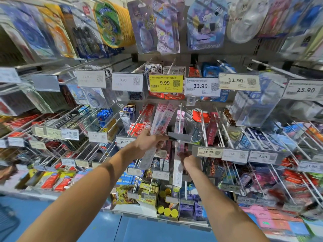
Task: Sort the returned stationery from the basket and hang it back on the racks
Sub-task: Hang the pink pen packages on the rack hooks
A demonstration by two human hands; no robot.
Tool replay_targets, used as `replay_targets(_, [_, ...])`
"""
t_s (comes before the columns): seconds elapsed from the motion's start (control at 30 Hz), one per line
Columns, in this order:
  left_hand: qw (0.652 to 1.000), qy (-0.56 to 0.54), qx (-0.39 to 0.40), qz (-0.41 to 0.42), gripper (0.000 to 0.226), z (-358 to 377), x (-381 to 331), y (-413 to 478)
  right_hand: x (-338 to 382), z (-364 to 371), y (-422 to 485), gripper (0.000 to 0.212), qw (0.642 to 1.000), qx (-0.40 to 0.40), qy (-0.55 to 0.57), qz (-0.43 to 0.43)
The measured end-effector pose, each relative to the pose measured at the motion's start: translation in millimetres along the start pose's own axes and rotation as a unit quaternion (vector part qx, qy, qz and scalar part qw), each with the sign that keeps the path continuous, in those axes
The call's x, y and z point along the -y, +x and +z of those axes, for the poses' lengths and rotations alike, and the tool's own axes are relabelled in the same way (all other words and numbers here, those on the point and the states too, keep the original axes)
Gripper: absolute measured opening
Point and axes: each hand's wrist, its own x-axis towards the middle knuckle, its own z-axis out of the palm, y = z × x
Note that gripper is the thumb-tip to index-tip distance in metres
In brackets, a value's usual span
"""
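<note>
Nearest you, both forearms are reaching up at the rack, straight below the yellow 9.99 price tag [166, 83]. Your left hand [150, 143] is curling round a fan of long pink pen packets [161, 119]. It's gripping them near the middle, so their top ends are pointing up toward that tag. I'd say that's keeping the hanging ends free for threading.

Your right hand [188, 159], lower and slightly right of the tag, is sitting against a pale long packet [177, 172]. Its fingers are bending toward it, but blur is hiding the grip, so I cannot tell whether it's holding.

Just past your left fingertips, directly under the tag, a blank grey tag plate [180, 137] is capping a white peg [180, 123]. That peg is carrying similar pink packs behind it, so it's looking like the home hook.

Room is tight. The 16.90 tag [124, 142] is crowding in below-left of the yellow tag and the 18.90 tag [208, 151] below-right. Neighbouring pegs are jutting out close on both sides, so the packets will probably need to go in narrow and straight. Farther up, above the tag, big blister cards are hanging well clear.
</note>
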Motion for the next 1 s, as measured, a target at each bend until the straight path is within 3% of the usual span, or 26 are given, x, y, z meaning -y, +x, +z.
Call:
replay_targets(0.2, [1.000, 0.002, 0.001, 0.015, 0.016, 1, 0, -5, -13, -2, -7, 0.010, 0.999, -0.020, 0.036, -0.016])
replay_targets(0.47, [0.999, -0.029, 0.004, 0.025, 0.017, 5, 7, -16, -22, -16, -50, 0.007, 0.990, 0.104, 0.049, -0.087])
replay_targets(0.6, [0.999, -0.030, 0.002, 0.029, 0.012, 7, 11, -24, -10, -24, -82, 0.007, 0.964, 0.149, 0.155, -0.157])
replay_targets(0.77, [0.999, -0.011, -0.010, 0.038, 0.013, 13, 5, -38, 16, -32, -114, 0.015, 0.937, 0.126, 0.247, -0.211])
replay_targets(0.9, [0.997, -0.020, 0.027, 0.067, 0.012, 13, 10, -44, 32, -28, -126, 0.012, 0.935, 0.095, 0.280, -0.194])
replay_targets(1.0, [0.998, -0.041, -0.011, 0.056, 0.016, 18, 10, -45, 38, -19, -133, 0.013, 0.939, 0.118, 0.281, -0.158])
